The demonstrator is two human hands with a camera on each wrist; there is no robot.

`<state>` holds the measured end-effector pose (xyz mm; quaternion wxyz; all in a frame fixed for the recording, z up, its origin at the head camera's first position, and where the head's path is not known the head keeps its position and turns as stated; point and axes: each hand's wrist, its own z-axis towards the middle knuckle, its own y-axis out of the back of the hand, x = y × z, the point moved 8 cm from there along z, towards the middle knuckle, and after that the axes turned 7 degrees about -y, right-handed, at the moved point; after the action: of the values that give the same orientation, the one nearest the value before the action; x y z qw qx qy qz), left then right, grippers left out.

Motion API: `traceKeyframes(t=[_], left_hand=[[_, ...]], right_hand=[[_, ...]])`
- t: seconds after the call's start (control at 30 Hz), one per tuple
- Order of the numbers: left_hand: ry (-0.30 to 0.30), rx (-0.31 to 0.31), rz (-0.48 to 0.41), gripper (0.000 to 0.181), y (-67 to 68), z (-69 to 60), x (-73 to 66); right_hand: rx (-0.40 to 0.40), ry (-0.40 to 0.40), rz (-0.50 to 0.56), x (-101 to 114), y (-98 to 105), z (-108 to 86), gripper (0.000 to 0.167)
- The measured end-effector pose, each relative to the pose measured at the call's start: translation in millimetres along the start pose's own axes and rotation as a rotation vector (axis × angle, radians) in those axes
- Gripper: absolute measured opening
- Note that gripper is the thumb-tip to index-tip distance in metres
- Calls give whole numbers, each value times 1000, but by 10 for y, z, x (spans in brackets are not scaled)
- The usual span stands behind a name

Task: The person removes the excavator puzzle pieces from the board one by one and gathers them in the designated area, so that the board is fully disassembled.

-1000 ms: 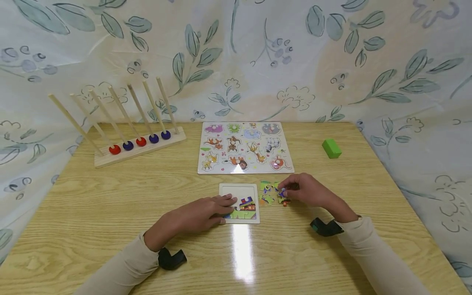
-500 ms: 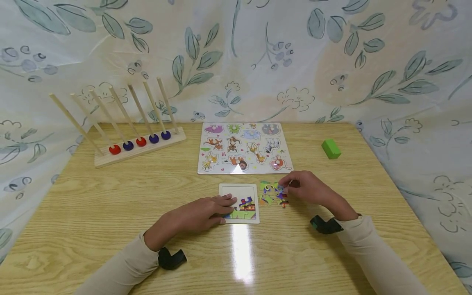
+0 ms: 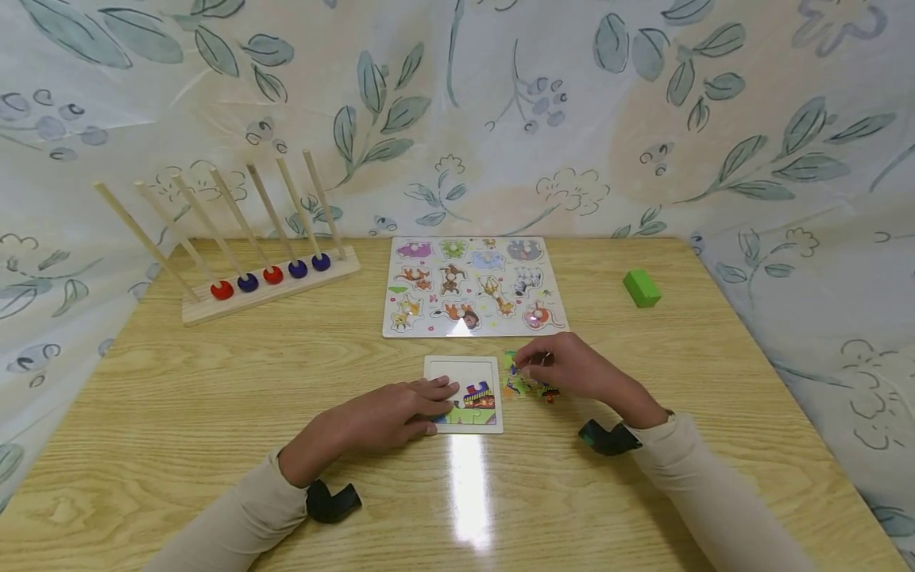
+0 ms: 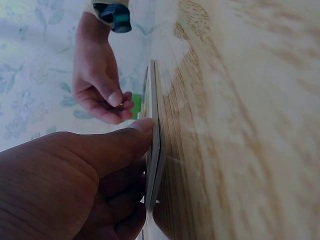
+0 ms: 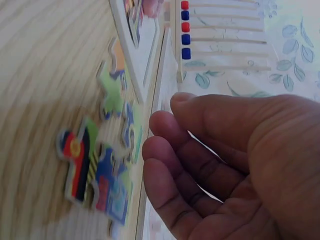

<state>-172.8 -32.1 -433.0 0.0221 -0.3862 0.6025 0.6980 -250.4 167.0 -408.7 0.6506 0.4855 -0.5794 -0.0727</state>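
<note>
A small white puzzle tray [image 3: 457, 370] lies on the table, partly filled with picture pieces along its lower and right side. My left hand [image 3: 379, 415] rests on its left part, fingers extended over it; in the left wrist view the thumb touches the tray's edge [image 4: 154, 90]. Just right of the tray lie several loose jigsaw pieces, among them a green one [image 5: 111, 90] and a red and black one [image 5: 79, 162]. Above them hovers my right hand [image 3: 572, 369], fingers loosely bent, thumb near the index fingertip. No piece shows between them in the right wrist view.
Behind the tray lies an animal peg puzzle board [image 3: 511, 326]. A wooden peg rack [image 3: 286, 288] with red and blue beads stands back left. A green block [image 3: 642, 288] sits back right. Floral cloth [image 3: 457, 119] hangs behind the table.
My right hand has shifted left, from the right side of the loose pieces to over their upper middle. The left hand and the tray have stayed in place.
</note>
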Motion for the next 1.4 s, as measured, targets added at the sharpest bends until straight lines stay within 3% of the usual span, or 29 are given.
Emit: traceKeyframes(t=[0.57,1.4], left_hand=[[8,10,21,43,9,-2,5],[12,5,-7,43,1,-9,23]], right_hand=[[83,90,19,259,-285,107,19],[127,194,-24,454,-489,160,21]])
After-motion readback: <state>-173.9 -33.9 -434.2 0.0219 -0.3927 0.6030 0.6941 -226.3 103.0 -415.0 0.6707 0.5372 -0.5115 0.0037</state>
